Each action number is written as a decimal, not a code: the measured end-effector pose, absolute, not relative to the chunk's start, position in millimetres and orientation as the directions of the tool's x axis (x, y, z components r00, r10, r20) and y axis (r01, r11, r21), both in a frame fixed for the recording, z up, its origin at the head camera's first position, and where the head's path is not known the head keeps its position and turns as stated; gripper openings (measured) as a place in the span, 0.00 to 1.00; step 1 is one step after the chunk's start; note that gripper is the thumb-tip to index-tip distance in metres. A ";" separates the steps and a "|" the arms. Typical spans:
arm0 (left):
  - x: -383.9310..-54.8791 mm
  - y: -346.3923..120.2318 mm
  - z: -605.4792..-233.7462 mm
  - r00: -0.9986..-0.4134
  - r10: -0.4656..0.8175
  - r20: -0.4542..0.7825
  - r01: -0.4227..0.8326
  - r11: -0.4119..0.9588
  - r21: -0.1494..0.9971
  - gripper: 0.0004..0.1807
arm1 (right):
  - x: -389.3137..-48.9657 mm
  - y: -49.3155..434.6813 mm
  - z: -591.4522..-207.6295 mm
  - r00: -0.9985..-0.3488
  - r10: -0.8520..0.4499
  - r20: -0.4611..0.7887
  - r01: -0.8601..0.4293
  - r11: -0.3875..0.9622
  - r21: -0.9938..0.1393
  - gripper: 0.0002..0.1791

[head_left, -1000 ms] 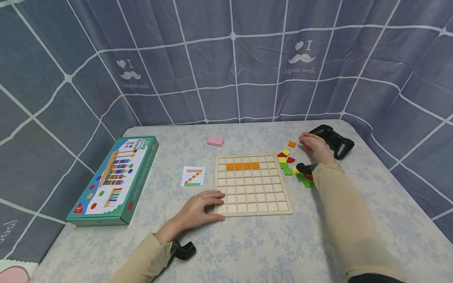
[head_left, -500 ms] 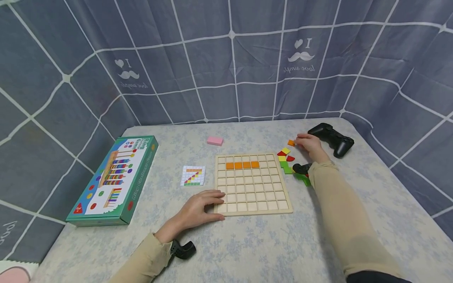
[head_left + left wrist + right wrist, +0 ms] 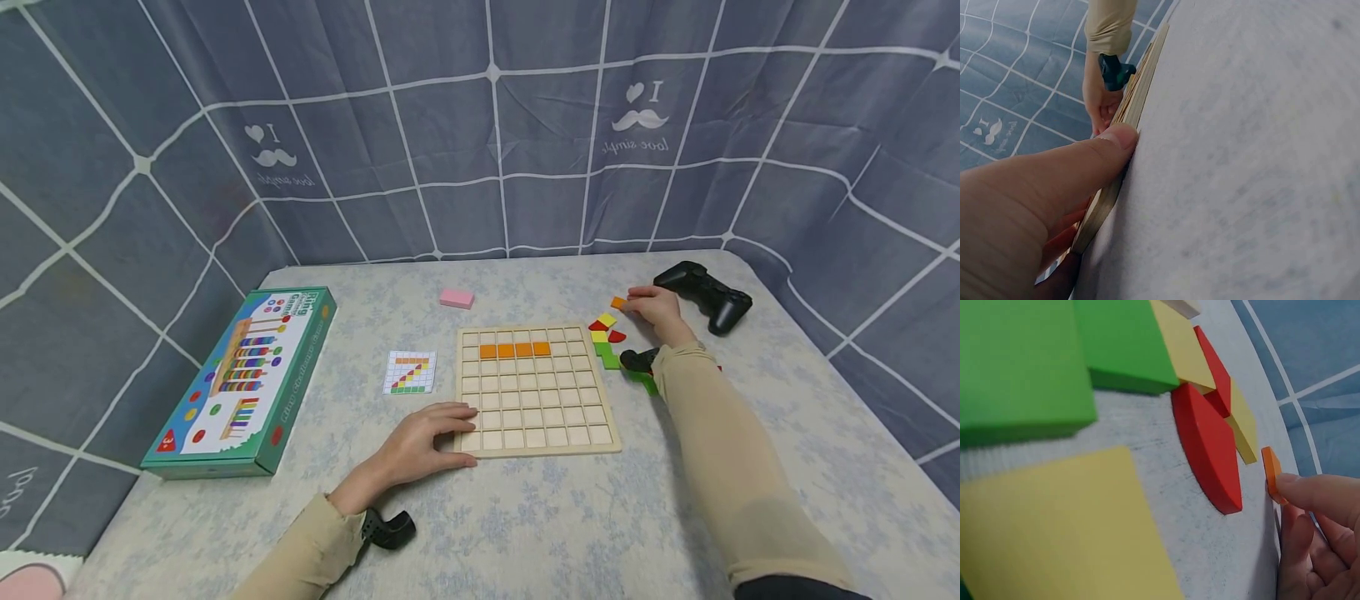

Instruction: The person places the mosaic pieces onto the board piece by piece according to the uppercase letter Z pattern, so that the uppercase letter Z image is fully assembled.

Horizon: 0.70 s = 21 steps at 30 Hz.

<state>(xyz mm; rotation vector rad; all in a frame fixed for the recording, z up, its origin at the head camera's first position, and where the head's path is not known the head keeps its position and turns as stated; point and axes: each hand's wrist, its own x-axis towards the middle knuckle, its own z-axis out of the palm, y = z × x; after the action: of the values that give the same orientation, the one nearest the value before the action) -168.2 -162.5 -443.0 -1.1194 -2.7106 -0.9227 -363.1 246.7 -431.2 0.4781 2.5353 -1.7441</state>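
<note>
A square wooden grid board (image 3: 538, 392) lies mid-table, with a row of orange square tiles (image 3: 514, 351) in its upper cells. My left hand (image 3: 412, 443) holds the board's near left corner, thumb along the near edge and fingers at the left side. In the left wrist view, the thumb (image 3: 1097, 156) presses on the board's edge. At the far right, my right hand (image 3: 660, 310) pinches a loose orange square tile (image 3: 1272, 475) between thumb and fingers. Nearby lie green tiles (image 3: 606, 355), yellow tiles (image 3: 607, 320) and red quarter-round tiles (image 3: 1210, 450). My right wrist strap partly hides the pile.
A pattern card (image 3: 409, 372) lies left of the board. Farther left is a green-edged toy box (image 3: 247, 375). A pink block (image 3: 456, 298) sits behind the board, and a black game controller (image 3: 703, 296) lies beyond my right hand. A grid-patterned curtain (image 3: 495, 133) surrounds the table.
My right hand has moved left from beside the controller to the loose orange tile and now pinches it. My left hand stays at the board's corner.
</note>
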 end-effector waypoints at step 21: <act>-167.4 -162.4 -443.5 -0.713 0.629 0.310 0.686 0.535 0.493 0.26 | -352.6 252.4 -398.7 -0.970 0.051 -0.239 0.234 0.476 -0.848 0.25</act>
<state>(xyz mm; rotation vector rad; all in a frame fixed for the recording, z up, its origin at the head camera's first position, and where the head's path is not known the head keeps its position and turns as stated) -167.4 -162.4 -443.5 -1.1462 -2.6677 -0.9215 -352.6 252.4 -398.7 0.2481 2.5393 -1.5018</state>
